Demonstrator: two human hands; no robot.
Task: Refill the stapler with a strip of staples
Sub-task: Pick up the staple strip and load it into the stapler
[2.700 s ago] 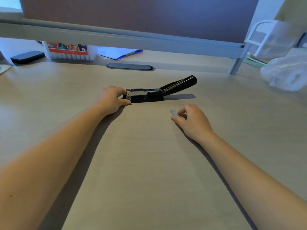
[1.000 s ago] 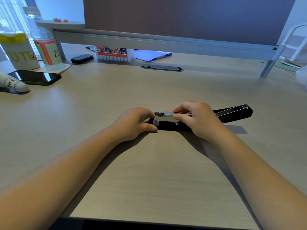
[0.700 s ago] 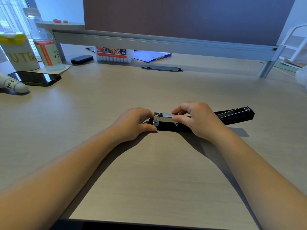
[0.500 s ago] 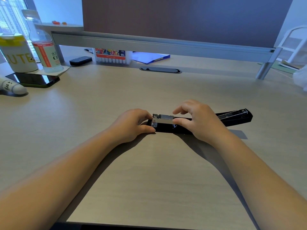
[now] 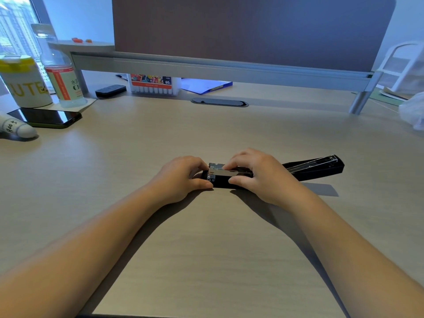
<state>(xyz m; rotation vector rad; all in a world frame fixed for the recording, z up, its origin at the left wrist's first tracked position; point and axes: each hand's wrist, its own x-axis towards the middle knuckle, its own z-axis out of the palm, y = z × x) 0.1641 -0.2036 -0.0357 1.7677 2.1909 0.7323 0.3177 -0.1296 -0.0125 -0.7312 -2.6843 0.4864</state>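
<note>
A black stapler (image 5: 314, 169) lies on the wooden desk (image 5: 206, 249) with its top arm swung open to the right. Its metal staple channel (image 5: 220, 172) faces up at the left end. My left hand (image 5: 181, 179) grips the stapler's left end, thumb along the near side. My right hand (image 5: 261, 174) rests over the channel, fingertips pressing on top of it and thumb on the near side of the base. The staple strip is not visible as a separate piece; it is hidden under my right fingers or sits in the channel.
At far left stand a yellow-lidded cup (image 5: 25, 83), a water bottle (image 5: 62, 72), a phone (image 5: 48, 117) and a white tube (image 5: 16, 128). A marker box (image 5: 152, 84), a blue folder (image 5: 206, 86) and a cable slot (image 5: 219, 102) lie under the monitor shelf. A white bag (image 5: 413, 111) is at right.
My right hand picked up the strip from the desk, carried it to the open stapler and lowered it onto the channel; its fingers now press flat on top. My left hand kept holding the stapler.
</note>
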